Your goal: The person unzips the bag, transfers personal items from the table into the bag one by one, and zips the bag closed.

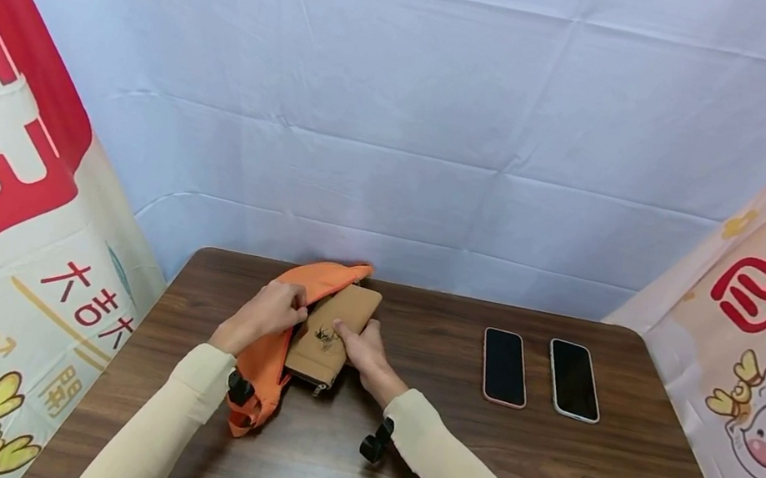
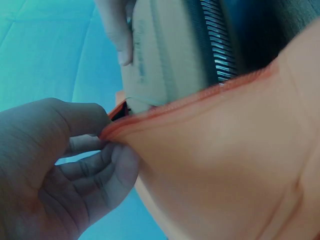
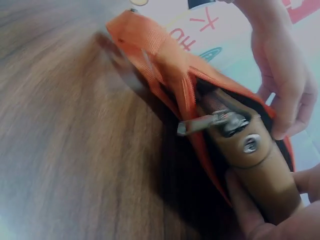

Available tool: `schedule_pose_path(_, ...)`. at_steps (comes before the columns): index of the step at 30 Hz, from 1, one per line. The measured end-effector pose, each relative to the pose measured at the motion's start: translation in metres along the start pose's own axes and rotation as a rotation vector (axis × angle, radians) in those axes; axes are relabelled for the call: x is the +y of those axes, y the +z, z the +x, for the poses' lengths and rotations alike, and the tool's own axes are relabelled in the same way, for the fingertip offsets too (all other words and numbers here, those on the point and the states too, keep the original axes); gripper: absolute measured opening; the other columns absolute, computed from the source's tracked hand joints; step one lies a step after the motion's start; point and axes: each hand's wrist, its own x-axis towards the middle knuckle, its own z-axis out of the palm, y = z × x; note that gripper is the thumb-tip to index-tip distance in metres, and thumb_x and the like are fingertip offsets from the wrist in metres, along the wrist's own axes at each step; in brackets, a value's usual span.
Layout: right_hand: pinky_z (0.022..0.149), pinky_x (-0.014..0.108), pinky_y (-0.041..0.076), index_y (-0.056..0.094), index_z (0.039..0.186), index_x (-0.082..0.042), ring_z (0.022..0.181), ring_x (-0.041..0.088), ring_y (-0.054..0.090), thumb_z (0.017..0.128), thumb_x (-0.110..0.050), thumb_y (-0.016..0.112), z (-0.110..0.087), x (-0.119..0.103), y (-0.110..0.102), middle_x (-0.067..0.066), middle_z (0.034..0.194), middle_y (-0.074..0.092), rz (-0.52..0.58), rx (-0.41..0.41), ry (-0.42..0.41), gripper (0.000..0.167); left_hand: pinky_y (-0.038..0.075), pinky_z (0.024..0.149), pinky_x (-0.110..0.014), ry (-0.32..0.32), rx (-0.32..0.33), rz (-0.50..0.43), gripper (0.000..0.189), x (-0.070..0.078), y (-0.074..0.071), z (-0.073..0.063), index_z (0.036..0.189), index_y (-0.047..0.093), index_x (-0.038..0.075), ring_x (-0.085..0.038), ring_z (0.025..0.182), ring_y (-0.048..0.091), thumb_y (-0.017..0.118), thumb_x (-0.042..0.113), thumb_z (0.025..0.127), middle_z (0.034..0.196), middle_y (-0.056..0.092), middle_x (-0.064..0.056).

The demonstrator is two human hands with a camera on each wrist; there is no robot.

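Note:
An orange zippered bag (image 1: 265,365) lies on the left half of the table, its mouth spread. My left hand (image 1: 270,310) pinches the edge of that mouth between thumb and fingers, plainest in the left wrist view. A tan wallet (image 1: 328,340) with a dark printed figure sits partly inside the opening. My right hand (image 1: 367,352) grips the wallet, thumb on its upper face and fingers on the other side. In the right wrist view a metal zipper pull (image 3: 202,123) hangs from the wallet's end, and the bag's orange strap (image 3: 145,37) trails beyond it.
Two phones, one pink-edged (image 1: 505,368) and one white-edged (image 1: 574,380), lie side by side on the right of the brown wooden table (image 1: 415,413). A pale cloth backdrop (image 1: 402,124) rises behind, with printed banners at both sides.

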Motion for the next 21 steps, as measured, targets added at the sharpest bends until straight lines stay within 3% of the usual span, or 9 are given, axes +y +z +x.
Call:
schedule_pose_path(4,0.085,0.039,0.056,0.032,0.152,0.002,0.108,0.029,0.068,0.106,-0.035,0.066,-0.0003,0.0030,0.0017,0.023,0.132,0.059,-0.042,0.008,-0.007,0.068,0.046,0.060,-0.031,0.004,0.003,-0.020,0.011,0.0013,-0.0008,0.0002,0.092,0.067,0.009,-0.015,0.059,0.056,0.069,0.009,0.103,0.081,0.065,-0.006)
schedule_pose_path(21,0.085,0.041,0.062,0.037,0.146,0.001,0.104,0.027,0.073,0.108,-0.038,0.062,0.0001,0.0024,0.0040,0.022,0.130,0.061,0.033,-0.030,0.023,0.061,0.047,0.058,-0.030,-0.011,-0.020,-0.058,0.007,0.0025,-0.0001,-0.0021,0.097,0.067,0.009,-0.015,0.056,0.057,0.067,0.010,0.104,0.080,0.066,-0.005)
